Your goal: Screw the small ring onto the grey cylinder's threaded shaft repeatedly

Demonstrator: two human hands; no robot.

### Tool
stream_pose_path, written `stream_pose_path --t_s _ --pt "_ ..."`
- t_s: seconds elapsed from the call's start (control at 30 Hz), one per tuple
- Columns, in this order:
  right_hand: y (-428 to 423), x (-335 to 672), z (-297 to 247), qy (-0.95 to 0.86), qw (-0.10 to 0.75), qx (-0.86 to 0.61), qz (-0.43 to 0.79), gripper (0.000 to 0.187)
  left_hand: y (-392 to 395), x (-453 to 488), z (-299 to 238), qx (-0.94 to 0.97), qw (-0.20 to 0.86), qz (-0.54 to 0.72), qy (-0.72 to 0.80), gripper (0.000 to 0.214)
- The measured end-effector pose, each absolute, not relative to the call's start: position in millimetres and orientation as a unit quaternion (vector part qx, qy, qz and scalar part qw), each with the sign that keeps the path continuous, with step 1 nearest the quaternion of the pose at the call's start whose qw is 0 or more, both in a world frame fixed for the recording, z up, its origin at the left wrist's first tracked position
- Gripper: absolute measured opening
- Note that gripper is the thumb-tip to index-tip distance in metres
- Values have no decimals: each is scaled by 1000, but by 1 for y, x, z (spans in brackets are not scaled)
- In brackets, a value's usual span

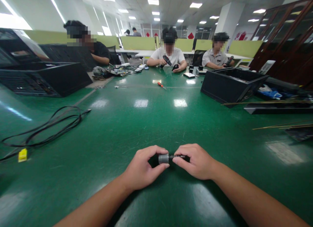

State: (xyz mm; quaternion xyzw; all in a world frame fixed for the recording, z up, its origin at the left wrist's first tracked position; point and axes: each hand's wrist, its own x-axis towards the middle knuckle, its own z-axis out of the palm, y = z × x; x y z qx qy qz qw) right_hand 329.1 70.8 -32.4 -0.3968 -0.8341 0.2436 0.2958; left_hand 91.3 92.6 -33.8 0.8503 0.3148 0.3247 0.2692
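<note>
My left hand [143, 168] pinches a small grey cylindrical part [163, 158] between thumb and fingers, just above the green table [146, 122]. My right hand [197, 161] pinches a thin dark shaft-like piece [176, 156] that meets the grey cylinder's end. Both hands are closed and meet near the table's front middle. I cannot tell whether the two pieces are joined.
A black cable [49, 126] with a yellow tag [22, 154] loops at left. Black computer cases stand at left [44, 78] and right [230, 83]. A red-handled screwdriver [160, 85] lies mid-table. Three people sit at the far edge; thin rods [281, 126] lie at right.
</note>
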Motion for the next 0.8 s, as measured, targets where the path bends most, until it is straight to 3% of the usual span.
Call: stream_pose_path --t_s 0.8 --pt "73 331 -34 -815 314 -393 289 20 92 88 -31 850 269 335 306 24"
